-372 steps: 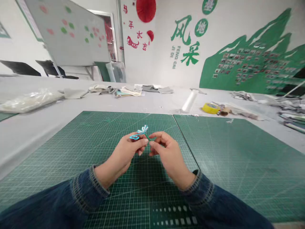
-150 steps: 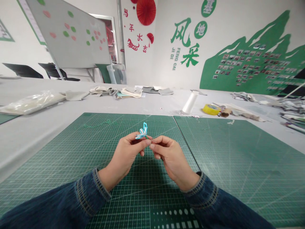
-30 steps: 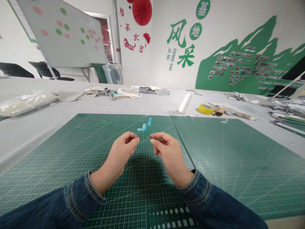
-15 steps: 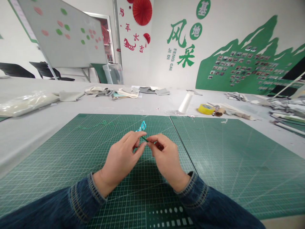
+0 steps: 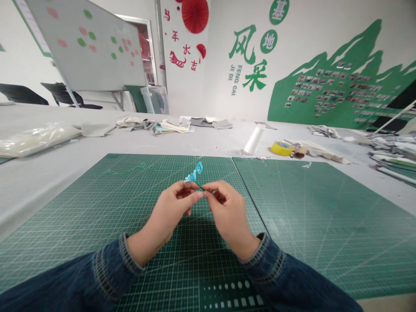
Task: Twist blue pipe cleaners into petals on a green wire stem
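Note:
A small twisted piece of blue chenille wire (image 5: 194, 172) on a thin green stem (image 5: 202, 187) stands tilted up above my fingers. My left hand (image 5: 169, 211) pinches the piece near the base of its blue loops. My right hand (image 5: 227, 209) pinches the green stem close by, with its fingertips almost touching those of my left hand. Both hands hover over a green cutting mat (image 5: 81, 203). My fingers hide the lower end of the stem.
A second green cutting mat (image 5: 325, 216) lies to the right, edge to edge with the first. Beyond them, the grey table (image 5: 130, 143) holds fabric scraps (image 5: 170, 125), a white cone of thread (image 5: 254, 139), yellow tape (image 5: 281, 148) and a plastic bag (image 5: 35, 139).
My hands have closed in on the piece since a second ago. The blue loops, half hidden half a second ago, now stand tilted up above my fingers.

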Demonstrator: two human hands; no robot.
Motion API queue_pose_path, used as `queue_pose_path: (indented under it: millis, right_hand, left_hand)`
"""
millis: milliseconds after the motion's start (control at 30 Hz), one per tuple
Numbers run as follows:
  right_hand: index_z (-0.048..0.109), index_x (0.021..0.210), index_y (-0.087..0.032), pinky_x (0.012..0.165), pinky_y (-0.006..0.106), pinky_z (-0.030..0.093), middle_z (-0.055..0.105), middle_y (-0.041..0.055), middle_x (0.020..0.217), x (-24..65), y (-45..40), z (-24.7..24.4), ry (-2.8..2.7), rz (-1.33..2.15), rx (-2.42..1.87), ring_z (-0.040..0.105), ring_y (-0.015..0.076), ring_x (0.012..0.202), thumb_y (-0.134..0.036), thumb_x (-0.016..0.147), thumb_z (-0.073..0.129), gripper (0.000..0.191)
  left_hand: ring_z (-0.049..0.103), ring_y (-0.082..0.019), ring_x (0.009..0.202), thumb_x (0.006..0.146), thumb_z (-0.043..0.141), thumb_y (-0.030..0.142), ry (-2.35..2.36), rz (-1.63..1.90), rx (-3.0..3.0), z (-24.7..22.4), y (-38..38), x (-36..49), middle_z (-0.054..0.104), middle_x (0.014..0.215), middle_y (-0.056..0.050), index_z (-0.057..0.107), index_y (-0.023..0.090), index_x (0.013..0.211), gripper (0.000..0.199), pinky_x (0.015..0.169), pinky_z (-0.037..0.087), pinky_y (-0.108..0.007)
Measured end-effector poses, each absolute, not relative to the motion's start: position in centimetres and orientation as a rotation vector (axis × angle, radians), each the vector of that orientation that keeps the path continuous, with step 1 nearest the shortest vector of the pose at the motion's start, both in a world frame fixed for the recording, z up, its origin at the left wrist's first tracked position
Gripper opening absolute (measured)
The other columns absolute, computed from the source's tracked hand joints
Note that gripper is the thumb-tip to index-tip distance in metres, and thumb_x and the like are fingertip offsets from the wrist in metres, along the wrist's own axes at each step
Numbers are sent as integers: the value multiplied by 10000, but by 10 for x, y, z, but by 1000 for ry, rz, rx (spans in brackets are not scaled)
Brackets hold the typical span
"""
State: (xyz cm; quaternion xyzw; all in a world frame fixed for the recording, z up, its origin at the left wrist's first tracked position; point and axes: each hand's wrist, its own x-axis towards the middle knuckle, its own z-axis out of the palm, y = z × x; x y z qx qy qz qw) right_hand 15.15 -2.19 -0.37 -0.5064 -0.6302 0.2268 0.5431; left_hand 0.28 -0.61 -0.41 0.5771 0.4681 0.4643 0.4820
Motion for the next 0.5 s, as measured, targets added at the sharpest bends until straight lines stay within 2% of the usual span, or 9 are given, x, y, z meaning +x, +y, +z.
queue_pose_path:
  millis: [67,267,500]
  right_hand:
    - [688,843,-207,619,264,436,634,-6,780,151,-23,-3,-1556,459,-1175,565,129,680,-120,861,579,140]
    - [685,868,-208,620,264,423,618,-11,783,149,-26,-2,-1635,375,-1124,555,126,693,-98,880,559,169]
    - [682,869,-214,632,266,448,651,-5,816,150,-23,-6,-1546,464,-1190,578,133,703,-113,849,593,136]
  left_hand:
    - [480,-79,560,774,719,383,1052,1170,1208,-4,-6,5,585,801,9,636,172,912,266,507,426,-221]
    - [452,-70,564,731,763,313,1006,1189,994,1,-8,4,503,666,38,593,150,750,236,526,449,-197]
    - [441,-57,553,761,720,271,991,1226,1068,-3,-8,4,530,749,35,603,158,777,163,520,435,-202]
